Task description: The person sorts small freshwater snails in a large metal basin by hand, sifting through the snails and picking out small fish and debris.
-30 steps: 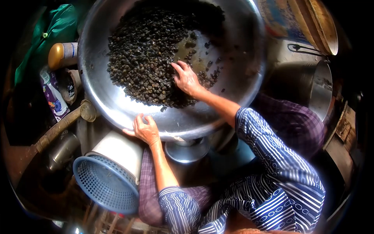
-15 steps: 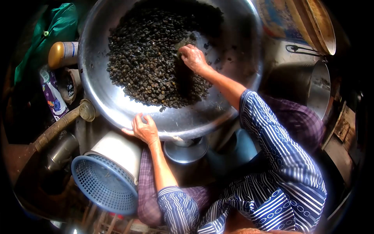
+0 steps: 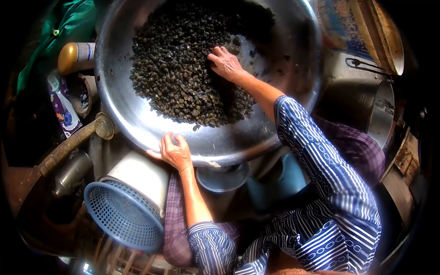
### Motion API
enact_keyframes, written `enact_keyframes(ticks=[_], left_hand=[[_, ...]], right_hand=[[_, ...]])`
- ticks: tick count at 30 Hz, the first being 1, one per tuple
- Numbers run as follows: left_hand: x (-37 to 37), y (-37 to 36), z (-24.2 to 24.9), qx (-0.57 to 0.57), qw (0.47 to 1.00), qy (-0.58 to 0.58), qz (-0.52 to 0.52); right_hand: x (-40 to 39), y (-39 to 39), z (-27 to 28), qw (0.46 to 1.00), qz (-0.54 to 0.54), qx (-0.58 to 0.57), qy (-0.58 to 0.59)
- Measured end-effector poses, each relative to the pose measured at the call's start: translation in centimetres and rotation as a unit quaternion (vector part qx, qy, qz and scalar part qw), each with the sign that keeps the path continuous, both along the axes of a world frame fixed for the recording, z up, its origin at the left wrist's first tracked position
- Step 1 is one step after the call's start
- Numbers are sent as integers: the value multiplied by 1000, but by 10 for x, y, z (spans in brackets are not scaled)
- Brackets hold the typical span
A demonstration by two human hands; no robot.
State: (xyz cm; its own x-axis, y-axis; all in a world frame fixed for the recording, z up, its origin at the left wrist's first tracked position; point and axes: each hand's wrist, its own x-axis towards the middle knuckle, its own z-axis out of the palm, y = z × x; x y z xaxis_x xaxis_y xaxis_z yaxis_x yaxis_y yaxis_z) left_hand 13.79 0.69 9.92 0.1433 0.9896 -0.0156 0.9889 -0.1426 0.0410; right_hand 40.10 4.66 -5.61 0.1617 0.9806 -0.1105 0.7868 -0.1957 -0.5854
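Observation:
A wide metal basin (image 3: 133,123) holds a heap of small dark shells (image 3: 183,87), which look like snails or clams. My left hand (image 3: 174,151) rests on the basin's near rim with its fingers apart, holding nothing. Over the right part of the heap, my right hand (image 3: 224,63) reaches in with its fingers curled down into the shells. Its fingertips are hidden, so what they hold, if anything, does not show. Beside it is a gap where the bare metal of the basin shows.
A blue perforated basket (image 3: 123,215) leans on a white bucket (image 3: 140,176) at the lower left. A gold-lidded jar (image 3: 68,58) and a purple packet (image 3: 64,107) lie left of the basin. Metal pot (image 3: 384,107) at right; small bowl (image 3: 223,178) below the basin.
My right hand has moved slightly left and down relative to the basin, its fingers curled over the shells. The view has shifted a little, and my left hand stays on the rim.

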Motion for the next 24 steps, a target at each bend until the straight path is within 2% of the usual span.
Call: enact_keyframes(ticks=[1, 3, 7, 10, 12, 14, 16, 18, 20, 22, 24], left_hand=[[0, 0, 0, 1, 1000, 3, -1], [0, -1, 0, 0, 1000, 1, -3], [1, 0, 0, -1, 1000, 7, -2], [0, -2, 0, -13, 1000, 21, 2], [-1, -2, -2, 2, 1000, 18, -1], [-3, -3, -5, 4, 1000, 18, 4], [-3, -2, -7, 7, 1000, 23, 0], [-4, -2, -9, 11, 1000, 22, -4], [-6, -3, -10, 9, 1000, 25, -1], [-6, -2, -11, 8, 1000, 26, -1], [-7, -4, -11, 6, 1000, 30, 3]], right_hand=[[2, -1, -1, 1000, 0, 1, -1], [7, -9, -3, 995, 57, 74, -18], [18, -35, -4, 993, 82, 82, -30], [35, -60, 0, 996, 84, 20, 23], [51, -69, 3, 992, 72, -80, 62], [74, -75, 3, 992, 75, -83, 57], [93, -69, 5, 992, -39, -92, 74], [103, -58, 17, 982, -155, -102, -43], [102, -52, 40, 966, -203, -73, -140], [115, -52, 37, 980, -162, -37, -108], [119, -48, 34, 953, -57, -293, -60]])
